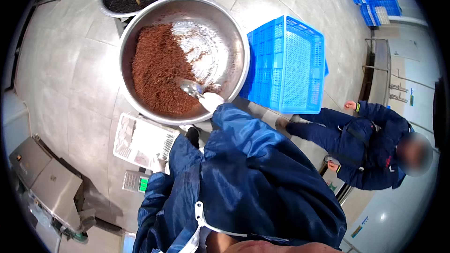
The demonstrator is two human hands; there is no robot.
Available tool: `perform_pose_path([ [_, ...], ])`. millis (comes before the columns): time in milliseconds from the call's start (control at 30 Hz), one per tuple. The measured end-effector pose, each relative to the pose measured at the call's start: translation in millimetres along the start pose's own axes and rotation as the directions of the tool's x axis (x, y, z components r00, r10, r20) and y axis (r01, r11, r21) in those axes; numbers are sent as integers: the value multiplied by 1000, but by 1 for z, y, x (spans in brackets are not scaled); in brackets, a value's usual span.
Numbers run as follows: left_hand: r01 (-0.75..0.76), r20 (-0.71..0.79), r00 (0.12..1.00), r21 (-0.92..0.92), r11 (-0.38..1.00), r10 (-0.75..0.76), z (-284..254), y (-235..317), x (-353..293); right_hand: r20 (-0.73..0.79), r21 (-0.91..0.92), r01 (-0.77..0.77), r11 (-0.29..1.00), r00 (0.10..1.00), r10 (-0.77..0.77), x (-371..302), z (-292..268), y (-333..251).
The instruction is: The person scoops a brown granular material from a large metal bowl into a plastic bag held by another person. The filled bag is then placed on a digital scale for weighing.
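Note:
A wide steel basin point(240, 72) holds reddish-brown loose crumbs point(161, 72) heaped over its left side, with bare metal on the right. My right hand point(212, 102), in a white glove, grips the handle of a metal scoop point(191, 88). The scoop's bowl lies at the right edge of the heap. Lower left, a white plastic basket point(125, 133) with slotted sides stands beside the basin. My left hand point(159, 164), also gloved, is closed at the basket's near rim, its fingers partly hidden.
A second basin point(104, 8) of dark granules stands at the far left. Stacked blue crates point(267, 65) adjoin the steel basin's right side. Near the basket is a grey weighing scale point(131, 180) with a green panel. Another person point(365, 140) stands at right; steel equipment point(56, 187) occupies the left.

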State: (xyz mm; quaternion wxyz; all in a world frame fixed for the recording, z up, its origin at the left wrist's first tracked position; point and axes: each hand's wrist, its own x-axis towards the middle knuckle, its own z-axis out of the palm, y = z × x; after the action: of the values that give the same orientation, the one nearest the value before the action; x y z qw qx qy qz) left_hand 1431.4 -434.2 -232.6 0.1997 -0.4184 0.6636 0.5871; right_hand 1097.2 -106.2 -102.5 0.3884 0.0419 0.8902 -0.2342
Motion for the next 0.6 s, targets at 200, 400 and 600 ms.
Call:
perform_pose_path([
  [200, 183, 49, 983, -261, 948, -176, 3, 72, -8, 195, 525, -285, 802, 958, 213, -19, -31, 15],
  [400, 158, -69, 977, -396, 904, -201, 8, 91, -24, 189, 875, -105, 473, 973, -134, -63, -65, 4],
  [600, 243, -104, 942, -445, 862, -319, 29, 52, -40, 55, 862, 92, 498, 960, -273, -56, -78, 6],
])
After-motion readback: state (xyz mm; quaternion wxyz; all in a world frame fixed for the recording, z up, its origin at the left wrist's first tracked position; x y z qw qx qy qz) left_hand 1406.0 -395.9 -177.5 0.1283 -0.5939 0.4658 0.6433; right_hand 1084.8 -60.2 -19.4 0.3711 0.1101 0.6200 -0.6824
